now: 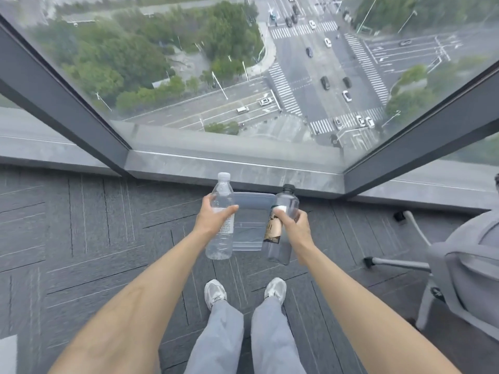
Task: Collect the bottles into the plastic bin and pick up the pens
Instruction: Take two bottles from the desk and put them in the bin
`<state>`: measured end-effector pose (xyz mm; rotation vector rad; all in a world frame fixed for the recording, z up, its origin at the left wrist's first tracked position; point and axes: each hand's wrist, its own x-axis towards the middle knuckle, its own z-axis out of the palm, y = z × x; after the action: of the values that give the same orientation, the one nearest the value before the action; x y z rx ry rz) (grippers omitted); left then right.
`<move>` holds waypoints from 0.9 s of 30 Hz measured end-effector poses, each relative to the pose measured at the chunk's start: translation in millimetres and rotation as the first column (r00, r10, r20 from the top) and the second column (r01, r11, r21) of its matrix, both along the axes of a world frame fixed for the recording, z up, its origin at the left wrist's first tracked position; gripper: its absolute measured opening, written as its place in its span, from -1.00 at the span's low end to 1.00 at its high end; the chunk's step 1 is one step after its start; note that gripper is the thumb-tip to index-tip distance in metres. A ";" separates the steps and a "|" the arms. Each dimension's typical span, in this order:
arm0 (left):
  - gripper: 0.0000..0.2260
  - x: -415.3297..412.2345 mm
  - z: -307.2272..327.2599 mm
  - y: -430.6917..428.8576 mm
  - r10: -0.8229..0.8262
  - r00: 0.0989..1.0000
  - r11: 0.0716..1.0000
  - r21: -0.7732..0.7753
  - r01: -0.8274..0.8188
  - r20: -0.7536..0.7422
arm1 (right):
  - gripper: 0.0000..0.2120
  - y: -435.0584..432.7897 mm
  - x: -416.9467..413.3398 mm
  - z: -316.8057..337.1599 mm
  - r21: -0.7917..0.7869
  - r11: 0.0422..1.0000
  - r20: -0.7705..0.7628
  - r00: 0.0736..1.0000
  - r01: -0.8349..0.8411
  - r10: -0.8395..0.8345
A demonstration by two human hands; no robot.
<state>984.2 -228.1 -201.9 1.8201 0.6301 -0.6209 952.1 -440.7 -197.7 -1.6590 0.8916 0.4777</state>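
My left hand grips a clear water bottle with a white cap around its middle. A dark-tinted bottle with a black cap and a tan label is held upright in my right hand. Both bottles hang above a clear plastic bin that stands on the carpet just before the window sill. The bin shows between the two bottles and looks empty where visible. No pens are in view.
Grey patterned carpet covers the floor, with my two feet in white shoes below the bin. A grey office chair with a garment on it stands at the right. A stone sill and floor-to-ceiling glass lie ahead.
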 end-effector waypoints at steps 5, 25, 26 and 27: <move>-0.31 16.6 -55.2 -12.1 0.005 0.999 0.999 0.043 -0.003 -0.050 | -0.08 -4.7 23.3 -66.3 -0.025 0.995 -0.103 0.990 -0.101 0.098; -0.34 20.4 -203.3 -16.7 -0.009 0.989 0.993 0.116 0.026 -0.149 | -0.45 -10.1 51.9 -221.2 -0.226 0.943 -0.196 0.959 -0.245 0.202; -0.33 18.6 -202.2 -18.2 -0.008 0.988 0.993 0.117 0.026 -0.152 | -0.48 -9.4 45.6 -219.6 -0.213 0.946 -0.194 0.960 -0.244 0.204; -0.32 17.1 -201.0 -19.9 -0.005 0.988 0.993 0.116 0.023 -0.155 | -0.52 -9.0 39.9 -218.4 -0.202 0.950 -0.188 0.961 -0.240 0.203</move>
<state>1001.3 -248.1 -402.9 1.8989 0.7718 -0.7540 991.9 -449.7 -416.1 -1.9600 0.9085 0.6985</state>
